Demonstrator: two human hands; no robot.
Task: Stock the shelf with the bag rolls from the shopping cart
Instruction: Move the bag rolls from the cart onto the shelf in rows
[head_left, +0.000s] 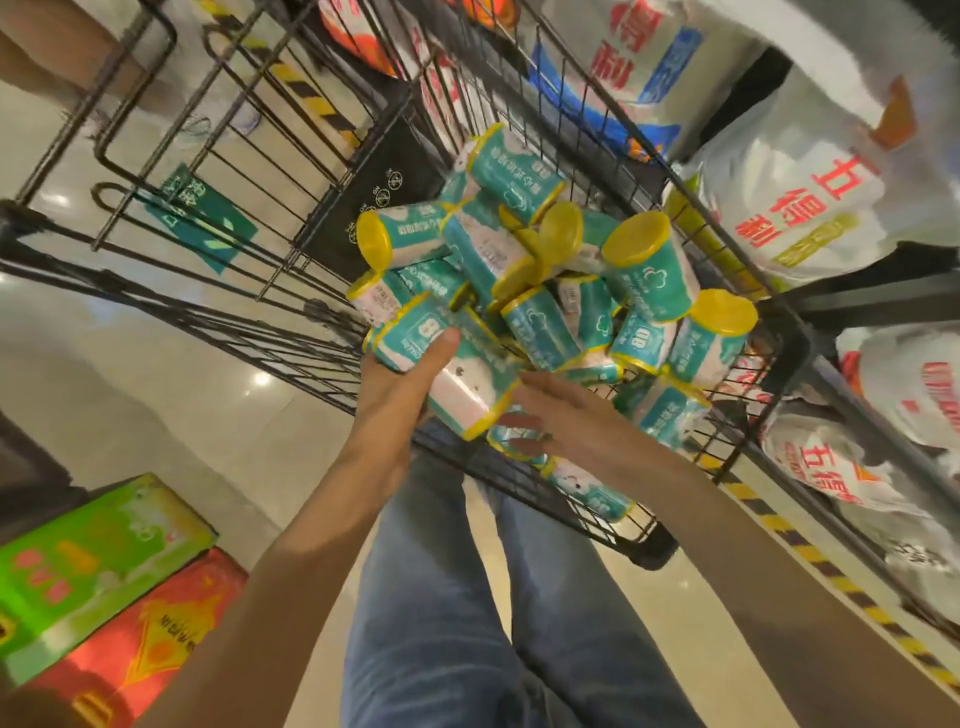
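Observation:
A black wire shopping cart (332, 338) holds a heap of several teal bag rolls (649, 270) with yellow caps. My left hand (400, 379) grips one teal and white roll (457, 379) at the near edge of the heap, thumb lying along its label. My right hand (561, 415) reaches in beside that roll, fingers curled round the end of a roll (514, 441) lying lower in the cart. The picture is blurred by motion.
Shelves on the right carry large white sacks (800, 208) with red characters. Green (88, 566) and red (156, 644) cartons lie on the floor at lower left. A second cart frame (130, 171) stands at upper left. Yellow-black tape (810, 551) marks the floor by the shelf.

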